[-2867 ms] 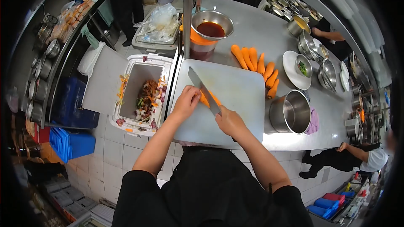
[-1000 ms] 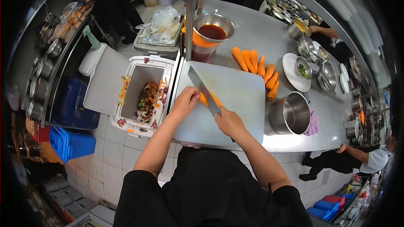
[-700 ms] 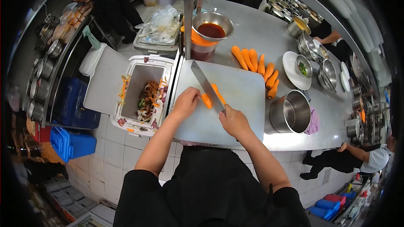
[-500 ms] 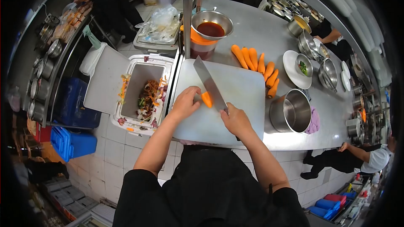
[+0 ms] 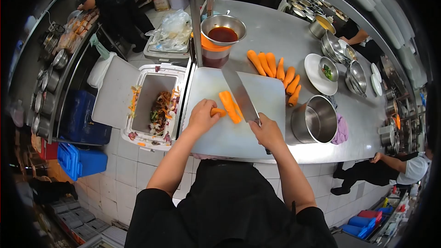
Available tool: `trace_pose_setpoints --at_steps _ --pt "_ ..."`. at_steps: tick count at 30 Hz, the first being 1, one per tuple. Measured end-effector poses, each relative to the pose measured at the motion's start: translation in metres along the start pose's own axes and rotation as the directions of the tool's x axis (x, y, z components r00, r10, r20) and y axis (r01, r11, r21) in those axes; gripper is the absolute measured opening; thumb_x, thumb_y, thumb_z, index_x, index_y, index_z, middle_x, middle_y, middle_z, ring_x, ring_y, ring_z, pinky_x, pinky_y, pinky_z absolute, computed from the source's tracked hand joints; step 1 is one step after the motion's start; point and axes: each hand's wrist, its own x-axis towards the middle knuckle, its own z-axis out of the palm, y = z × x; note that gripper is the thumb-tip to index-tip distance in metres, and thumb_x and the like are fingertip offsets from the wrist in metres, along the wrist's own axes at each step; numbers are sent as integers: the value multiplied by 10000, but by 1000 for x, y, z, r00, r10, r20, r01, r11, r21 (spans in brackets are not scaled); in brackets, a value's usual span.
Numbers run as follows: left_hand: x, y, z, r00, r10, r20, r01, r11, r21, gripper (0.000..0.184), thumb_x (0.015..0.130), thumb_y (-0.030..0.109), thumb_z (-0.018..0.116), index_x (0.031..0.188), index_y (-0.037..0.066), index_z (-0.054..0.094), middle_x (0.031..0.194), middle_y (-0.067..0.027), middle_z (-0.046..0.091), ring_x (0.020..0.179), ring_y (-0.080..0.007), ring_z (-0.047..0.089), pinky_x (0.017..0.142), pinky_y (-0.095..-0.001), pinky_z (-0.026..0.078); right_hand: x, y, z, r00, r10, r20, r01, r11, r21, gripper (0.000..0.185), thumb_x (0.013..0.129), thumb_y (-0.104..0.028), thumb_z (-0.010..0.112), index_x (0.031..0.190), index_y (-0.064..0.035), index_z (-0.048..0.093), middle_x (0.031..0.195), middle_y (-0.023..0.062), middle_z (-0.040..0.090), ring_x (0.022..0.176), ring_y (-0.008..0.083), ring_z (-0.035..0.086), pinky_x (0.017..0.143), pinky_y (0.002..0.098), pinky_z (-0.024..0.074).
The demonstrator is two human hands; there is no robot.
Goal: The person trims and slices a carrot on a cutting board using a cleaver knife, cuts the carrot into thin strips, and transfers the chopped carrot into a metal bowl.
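My right hand (image 5: pixel 267 133) is closed round the handle of a large knife (image 5: pixel 240 93), its broad blade slanting up and left over the white cutting board (image 5: pixel 266 110). Cut carrot pieces (image 5: pixel 229 106) lie just left of the blade, at the middle of the board. At the left part of the board, my left hand (image 5: pixel 203 117) has its fingers curled on a small carrot piece (image 5: pixel 218 111). Several whole carrots (image 5: pixel 271 64) rest on the steel table behind the board.
An open bin (image 5: pixel 181 87) with peelings stands left of the board. Behind the board is a metal bowl of dark red liquid (image 5: pixel 223 33). At the right are an empty steel pot (image 5: pixel 314 119), a purple cloth (image 5: pixel 341 129) and a white plate (image 5: pixel 317 85). Other people stand around.
The knife has moved right, away from my left hand, with my right hand. More cut carrot now shows between blade and left hand. The view has shifted slightly.
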Motion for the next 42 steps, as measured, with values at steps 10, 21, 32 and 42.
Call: trace_pose_setpoints --at_steps 10,21,32,42 --pt "28 15 -17 979 196 55 -203 961 186 273 868 122 628 1137 86 652 1172 -128 641 1061 -327 605 893 -429 479 -3 43 7 994 40 -98 -64 965 -254 290 935 -284 554 992 1 545 846 244 681 825 452 648 759 532 500" --pt "38 4 -4 929 272 252 -326 924 202 403 860 16 597 1248 123 628 1394 -96 546 1317 -294 480 1065 -430 396 -9 45 13 995 47 -93 -67 972 -224 283 933 -260 544 1042 1 540 845 241 681 821 453 652 771 535 502" --pt "39 8 -3 913 342 221 -388 895 219 352 851 116 616 1201 102 647 1365 -97 567 1286 -283 503 1042 -424 403 -7 42 13 996 31 -87 -52 967 -251 238 930 -240 548 1000 -13 536 838 246 681 826 447 657 771 537 505" --pt "40 42 -22 926 200 321 -308 892 330 485 814 118 609 1298 109 587 1424 -94 520 1343 -302 450 1108 -468 348 -7 45 10 995 21 -101 -42 976 -214 248 925 -241 550 987 -1 532 827 255 676 819 459 650 769 544 499"
